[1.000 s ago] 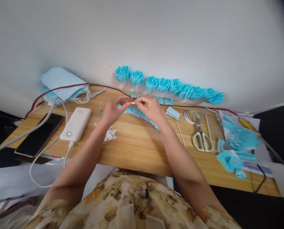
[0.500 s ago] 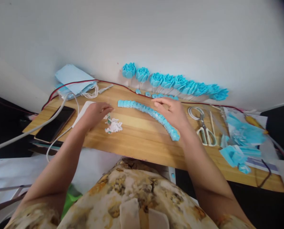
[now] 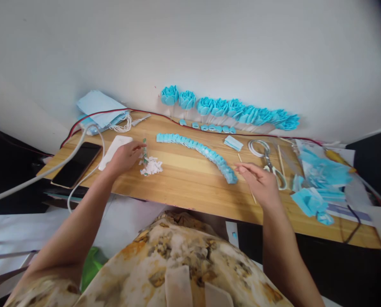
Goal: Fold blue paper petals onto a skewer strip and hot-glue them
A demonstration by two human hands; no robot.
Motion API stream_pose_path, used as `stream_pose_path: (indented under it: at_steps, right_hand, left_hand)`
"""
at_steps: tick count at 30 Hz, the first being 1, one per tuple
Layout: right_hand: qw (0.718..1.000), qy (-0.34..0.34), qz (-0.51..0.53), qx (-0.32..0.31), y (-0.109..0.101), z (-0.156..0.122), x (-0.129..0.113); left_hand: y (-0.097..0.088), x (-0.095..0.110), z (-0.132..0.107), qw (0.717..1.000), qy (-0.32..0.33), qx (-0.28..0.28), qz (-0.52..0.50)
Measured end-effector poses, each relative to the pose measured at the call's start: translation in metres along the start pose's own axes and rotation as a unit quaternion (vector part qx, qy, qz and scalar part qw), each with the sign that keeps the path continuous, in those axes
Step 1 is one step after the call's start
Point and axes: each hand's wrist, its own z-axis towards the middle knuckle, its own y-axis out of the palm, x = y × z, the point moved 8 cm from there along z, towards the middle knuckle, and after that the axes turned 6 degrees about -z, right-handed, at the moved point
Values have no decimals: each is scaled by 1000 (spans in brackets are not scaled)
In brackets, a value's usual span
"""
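My left hand point(image 3: 126, 156) is at the left of the table, its fingertips pinched at a narrow white-and-green strip point(image 3: 145, 150). Just right of it lies a heap of small white paper scraps point(image 3: 152, 166). My right hand point(image 3: 257, 181) has its fingertips closed over a thin wooden stick point(image 3: 252, 196) that slants across the table; the fingers cover part of it. Between my hands curves a row of overlapping light-blue folded pieces point(image 3: 195, 146). Beyond my right hand rests a small stack of blue pleated pieces point(image 3: 233, 143).
Several blue fabric flowers point(image 3: 220, 107) lean along the wall, with small blue rolls point(image 3: 205, 127) in front. Scissors point(image 3: 269, 164) and blue scraps point(image 3: 312, 201) lie right. At left are a phone point(image 3: 77, 165), a white block point(image 3: 115, 150), face masks point(image 3: 101, 108) and a white cable point(image 3: 50, 172).
My right hand has moved right and toward me, off the curved row, uncovering the blue stack and the stick. My left hand stays near the scraps, now at the strip.
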Motion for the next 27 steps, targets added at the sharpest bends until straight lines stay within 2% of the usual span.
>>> stream_pose_path:
  at_steps: [2,5,7,11,16,19,24,27]
  right_hand:
    - [1000,11,9,-9,2,-9,9]
    - [999,21,18,-26,7,-20,20]
    - [999,25,27,-25,9,-23,24]
    - [999,22,43,-21,10,-23,28]
    - [999,21,28,-17,6,-23,32]
    - [1000,27,17,2,-3,-24,38]
    - [999,31,-11,23,-14,-22,44]
    - [999,27,-18,20,-14,-18,42]
  left_hand:
    - [9,3,-11,999,22,-11,28]
    - [31,12,-32,993,68,-42,84]
    - [45,15,-41,989,76,-52,120]
    - [57,19,-39,985,81,-24,152]
    - [55,22,-20,983,86,-6,162]
    - [51,23,-15,979,97,-25,177]
    - [40,24,-5,974,132,-49,178]
    - [31,27,0,979,132,-29,150]
